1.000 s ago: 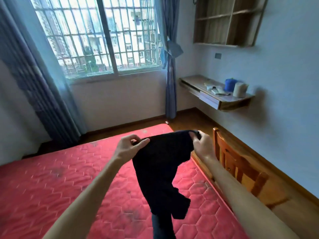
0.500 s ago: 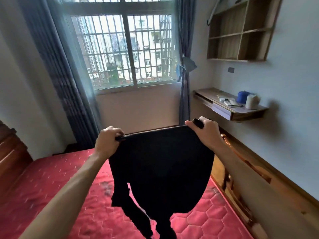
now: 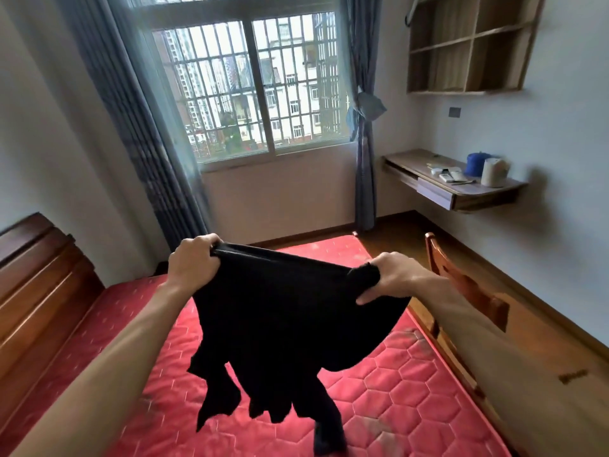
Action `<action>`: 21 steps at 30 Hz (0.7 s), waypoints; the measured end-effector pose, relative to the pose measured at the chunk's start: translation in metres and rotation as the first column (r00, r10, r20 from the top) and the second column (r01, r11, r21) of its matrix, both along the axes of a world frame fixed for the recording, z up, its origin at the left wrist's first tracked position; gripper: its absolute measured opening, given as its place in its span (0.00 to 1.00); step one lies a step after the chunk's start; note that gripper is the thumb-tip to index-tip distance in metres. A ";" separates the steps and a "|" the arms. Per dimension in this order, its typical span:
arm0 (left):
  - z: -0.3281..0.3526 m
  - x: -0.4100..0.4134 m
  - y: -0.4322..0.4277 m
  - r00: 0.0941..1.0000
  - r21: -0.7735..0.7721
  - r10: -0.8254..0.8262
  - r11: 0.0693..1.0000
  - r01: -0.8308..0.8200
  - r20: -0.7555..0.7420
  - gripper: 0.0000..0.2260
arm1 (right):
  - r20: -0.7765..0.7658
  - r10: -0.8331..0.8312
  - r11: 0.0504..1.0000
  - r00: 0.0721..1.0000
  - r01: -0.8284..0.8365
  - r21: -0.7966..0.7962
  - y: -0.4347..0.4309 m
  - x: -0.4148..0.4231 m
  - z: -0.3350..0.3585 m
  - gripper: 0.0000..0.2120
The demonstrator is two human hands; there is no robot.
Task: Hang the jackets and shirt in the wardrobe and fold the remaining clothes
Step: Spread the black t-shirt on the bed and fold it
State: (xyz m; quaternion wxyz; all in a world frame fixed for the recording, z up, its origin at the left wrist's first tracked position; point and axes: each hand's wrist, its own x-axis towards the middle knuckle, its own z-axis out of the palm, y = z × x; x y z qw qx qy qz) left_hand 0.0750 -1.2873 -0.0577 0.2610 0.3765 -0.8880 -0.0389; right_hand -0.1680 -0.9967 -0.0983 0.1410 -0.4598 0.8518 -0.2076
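Black garment [image 3: 283,324] — plain; mattress [image 3: 412,384] red, hexagon-quilted; curtains [image 3: 141,127] grey-blue, banded.

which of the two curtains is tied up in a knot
The narrow blue-grey curtain right of the window, knotted midway; the wide left curtain hangs loose.
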 end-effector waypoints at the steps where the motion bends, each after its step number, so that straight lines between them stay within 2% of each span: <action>1: 0.000 0.002 0.002 1.000 0.047 0.010 0.999 -0.010 -0.008 0.16 | -0.021 -0.017 1.000 1.000 0.017 0.017 -0.005 0.007 -0.002 0.17; 4: 0.000 0.008 0.006 1.000 0.155 0.006 0.988 -0.009 0.019 0.17 | -0.088 -0.065 0.989 0.994 0.052 -0.137 -0.021 0.028 0.004 0.07; 7: -0.001 0.010 0.010 0.984 0.338 -0.155 0.934 0.116 0.088 0.18 | -0.140 -0.059 0.962 0.988 0.019 -0.273 -0.040 0.055 0.023 0.12; 8: -0.001 0.011 0.013 0.968 0.471 -0.248 0.859 0.200 0.041 0.19 | -0.129 -0.054 0.951 0.990 0.012 -0.309 -0.048 0.064 0.030 0.13; 9: 0.000 0.013 0.022 0.938 0.617 -0.343 0.730 0.293 -0.040 0.24 | -0.140 -0.054 0.943 0.989 0.004 -0.332 -0.057 0.073 0.036 0.12; 10: -0.001 0.013 0.027 0.895 0.736 -0.416 0.554 0.389 -0.160 0.30 | -0.157 -0.056 0.936 0.986 -0.003 -0.353 -0.066 0.081 0.043 0.12; 11: -0.002 0.011 0.034 0.852 0.796 -0.454 0.397 0.456 -0.262 0.35 | -0.182 -0.064 0.931 0.981 -0.007 -0.365 -0.076 0.091 0.049 0.12; 12: -0.005 0.007 0.041 0.811 0.801 -0.480 0.309 0.512 -0.333 0.37 | -0.216 -0.068 0.929 0.974 -0.018 -0.370 -0.087 0.101 0.053 0.11; 13: -0.006 0.004 0.051 0.789 0.777 -0.498 0.310 0.549 -0.359 0.36 | -0.263 -0.074 0.930 0.962 -0.029 -0.368 -0.097 0.111 0.056 0.11; 14: -0.011 0.000 0.057 0.784 0.721 -0.496 0.377 0.582 -0.374 0.32 | -0.306 -0.083 0.932 0.949 -0.034 -0.360 -0.106 0.119 0.058 0.11; 16: -0.017 -0.006 0.058 0.809 0.493 -0.489 0.641 0.588 -0.328 0.23 | -0.354 -0.106 0.942 0.929 -0.020 -0.335 -0.122 0.132 0.057 0.11; 17: -0.017 -0.006 0.053 0.822 0.400 -0.482 0.718 0.569 -0.304 0.18 | -0.376 -0.119 0.943 0.919 -0.014 -0.333 -0.126 0.137 0.056 0.10; 19: -0.012 0.002 0.037 0.805 0.312 -0.512 0.745 0.590 -0.299 0.09 | -0.463 -0.144 0.937 0.874 -0.029 -0.347 -0.130 0.139 0.054 0.07; 21: -0.005 0.009 0.021 0.783 0.148 -0.570 0.777 0.612 -0.247 0.13 | -0.583 -0.123 0.953 0.803 -0.068 -0.294 -0.131 0.137 0.049 0.09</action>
